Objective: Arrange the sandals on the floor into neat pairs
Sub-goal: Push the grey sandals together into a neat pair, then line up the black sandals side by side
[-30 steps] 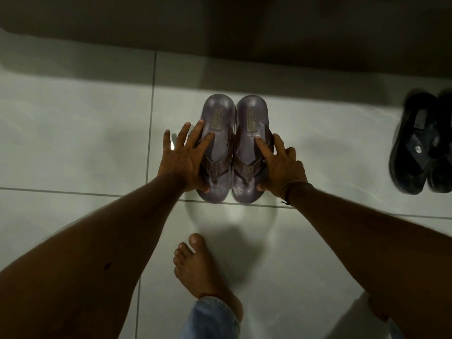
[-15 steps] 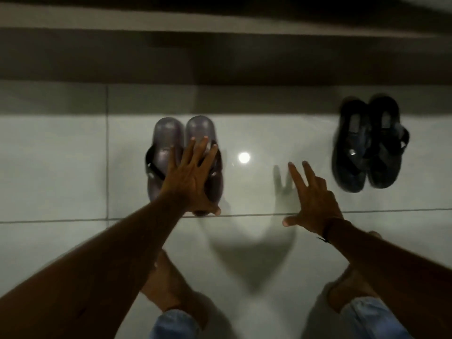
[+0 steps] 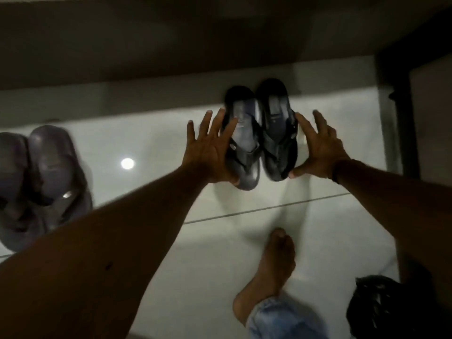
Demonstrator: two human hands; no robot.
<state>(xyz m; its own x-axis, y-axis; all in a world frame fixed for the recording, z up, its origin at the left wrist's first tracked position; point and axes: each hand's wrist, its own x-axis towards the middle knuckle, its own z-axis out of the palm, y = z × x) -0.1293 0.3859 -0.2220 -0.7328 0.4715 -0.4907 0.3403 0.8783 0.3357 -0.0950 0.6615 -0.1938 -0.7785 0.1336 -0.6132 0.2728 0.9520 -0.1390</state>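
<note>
The black sandals (image 3: 263, 135) lie side by side on the pale tiled floor (image 3: 151, 143) close to the wall, with the left hand (image 3: 210, 152) pressed flat against the outer edge of the left one and the right hand (image 3: 318, 148) against the outer edge of the right one, fingers (image 3: 303, 123) spread wide and gripping nothing. The purple-grey sandals (image 3: 39, 182) sit paired well apart at the left edge, and a bare foot (image 3: 274, 263) stands on the tiles below the hands
</note>
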